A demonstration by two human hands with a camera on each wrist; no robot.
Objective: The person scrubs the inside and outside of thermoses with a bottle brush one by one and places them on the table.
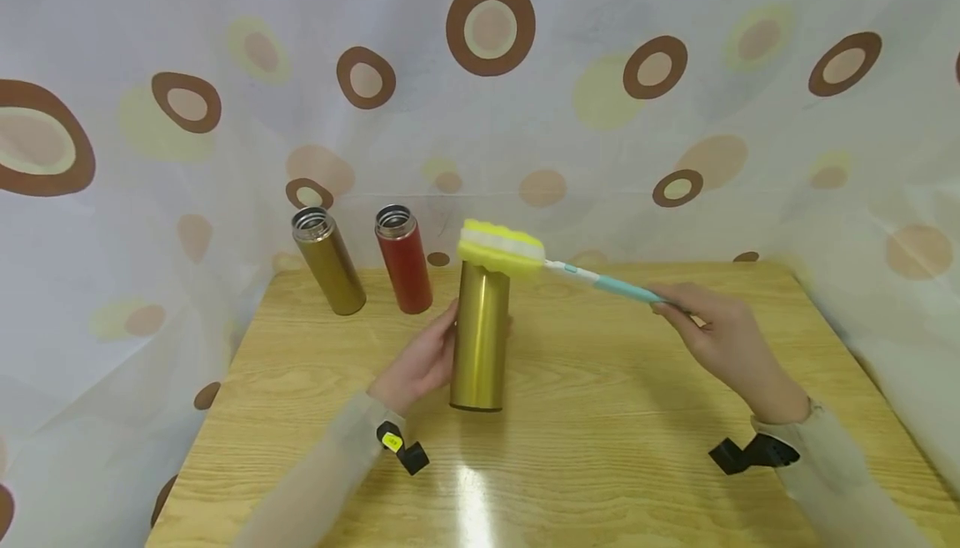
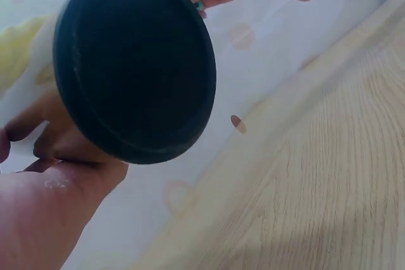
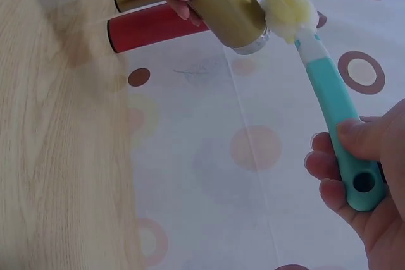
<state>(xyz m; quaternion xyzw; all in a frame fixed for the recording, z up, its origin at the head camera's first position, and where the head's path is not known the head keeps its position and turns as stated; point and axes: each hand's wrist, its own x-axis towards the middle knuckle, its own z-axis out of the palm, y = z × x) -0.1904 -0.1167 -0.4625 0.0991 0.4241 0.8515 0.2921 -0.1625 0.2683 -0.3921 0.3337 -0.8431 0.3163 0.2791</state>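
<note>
My left hand (image 1: 427,358) grips a gold thermos flask (image 1: 480,339) around its side and holds it up off the table. Its dark round base (image 2: 136,67) fills much of the left wrist view. Between thumb and fingers, my right hand (image 1: 723,335) holds the teal handle of a bottle brush (image 1: 622,287). The brush's yellow and white sponge head (image 1: 501,248) lies across the top of the flask in the head view, hiding the mouth. From the right wrist, the sponge (image 3: 288,9) appears beside the flask's metal neck (image 3: 252,43), outside the opening.
A second gold flask (image 1: 330,268) and a red flask (image 1: 407,268) stand lidless at the back left of the wooden table (image 1: 600,465). Behind the table hangs a white sheet (image 1: 420,148) with brown and yellow circles, continuing along both sides.
</note>
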